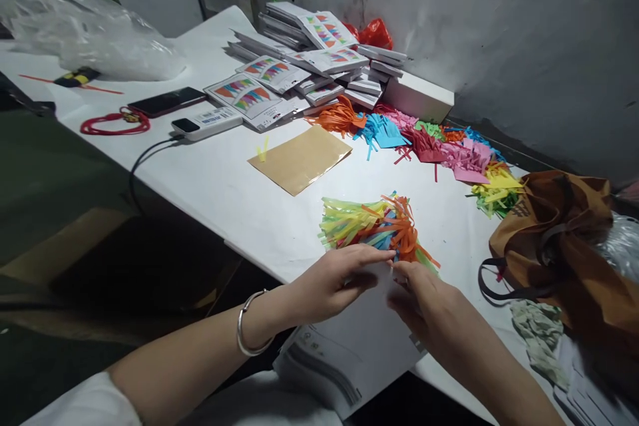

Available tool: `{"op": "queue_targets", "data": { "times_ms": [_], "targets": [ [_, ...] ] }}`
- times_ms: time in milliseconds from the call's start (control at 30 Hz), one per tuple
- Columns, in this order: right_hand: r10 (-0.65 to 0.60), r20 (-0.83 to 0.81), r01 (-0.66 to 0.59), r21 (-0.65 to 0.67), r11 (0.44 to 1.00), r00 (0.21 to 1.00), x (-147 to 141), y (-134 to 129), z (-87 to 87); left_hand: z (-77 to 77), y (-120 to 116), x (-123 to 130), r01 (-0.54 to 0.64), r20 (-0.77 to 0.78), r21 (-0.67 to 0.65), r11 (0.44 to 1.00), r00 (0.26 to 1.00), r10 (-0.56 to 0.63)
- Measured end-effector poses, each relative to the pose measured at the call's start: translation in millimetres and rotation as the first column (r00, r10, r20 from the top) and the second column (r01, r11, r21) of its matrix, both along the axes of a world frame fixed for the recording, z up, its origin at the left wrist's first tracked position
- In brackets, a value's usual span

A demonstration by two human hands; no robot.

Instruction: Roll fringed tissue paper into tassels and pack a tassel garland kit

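Note:
A bundle of fringed paper tassels (369,221), yellow, green, orange and blue, lies on the white table just beyond my hands. My left hand (344,279), with a silver bangle on its wrist, reaches in from the left with its fingertips at the bundle's near edge. Close beside it, my right hand (429,296) has its thumb and fingers drawn together at the same edge. Whatever lies between the fingertips is too small to make out. Below both hands is a white printed sheet or packet (349,353), partly covered by them.
A brown envelope (302,160) lies ahead. Farther back are piled printed packets (249,98), a phone (167,101) and a white device (210,123). Coloured tassels (424,143) line the wall side. At right sit a brown bag (564,246) and a crumpled cloth (539,336).

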State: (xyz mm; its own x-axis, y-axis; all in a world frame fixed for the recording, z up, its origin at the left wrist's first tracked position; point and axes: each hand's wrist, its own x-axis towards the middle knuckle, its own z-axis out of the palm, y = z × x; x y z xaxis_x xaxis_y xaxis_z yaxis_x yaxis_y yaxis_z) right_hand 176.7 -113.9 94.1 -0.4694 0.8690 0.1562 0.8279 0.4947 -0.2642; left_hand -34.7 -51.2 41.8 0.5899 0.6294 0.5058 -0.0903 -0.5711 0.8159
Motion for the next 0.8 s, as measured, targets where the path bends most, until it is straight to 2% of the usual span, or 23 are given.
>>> {"op": "queue_targets", "data": {
  "times_ms": [167, 267, 400, 533, 667, 800],
  "targets": [
    [0.013, 0.131, -0.019, 0.049, 0.999, 0.991, 1.5, 4.7, -9.2, -0.6, 2.8, 2.1, 0.005, -0.023, -0.002, 1.0, 1.0, -0.005],
    [-0.008, 0.126, 0.01, -0.014, 1.0, 0.992, 2.2, 9.7, -9.9, 0.6, 5.0, 1.7, 0.014, -0.058, -0.025, 1.0, 0.998, -0.015],
    [-0.078, 0.084, 0.093, -0.195, 0.976, 0.993, 0.0, 9.2, 1.1, -0.5, 6.5, 1.3, 0.04, -0.071, -0.06, 0.997, 0.997, -0.044],
    [-0.096, 0.083, 0.113, -0.237, 0.965, 0.992, -4.5, 4.0, 13.3, -1.1, 7.7, -0.2, 0.051, -0.052, -0.101, 0.994, 0.997, -0.056],
    [-0.13, -0.012, 0.12, -0.307, 0.944, 0.991, -6.8, 2.2, 22.0, 4.7, 10.0, -4.1, 0.09, -0.052, -0.145, 0.985, 0.994, -0.098],
    [-0.12, -0.117, 0.075, -0.333, 0.94, 0.986, -4.6, 1.9, 27.2, 11.4, 10.4, -4.6, 0.11, -0.047, -0.198, 0.974, 0.992, -0.121]
  ]
}}
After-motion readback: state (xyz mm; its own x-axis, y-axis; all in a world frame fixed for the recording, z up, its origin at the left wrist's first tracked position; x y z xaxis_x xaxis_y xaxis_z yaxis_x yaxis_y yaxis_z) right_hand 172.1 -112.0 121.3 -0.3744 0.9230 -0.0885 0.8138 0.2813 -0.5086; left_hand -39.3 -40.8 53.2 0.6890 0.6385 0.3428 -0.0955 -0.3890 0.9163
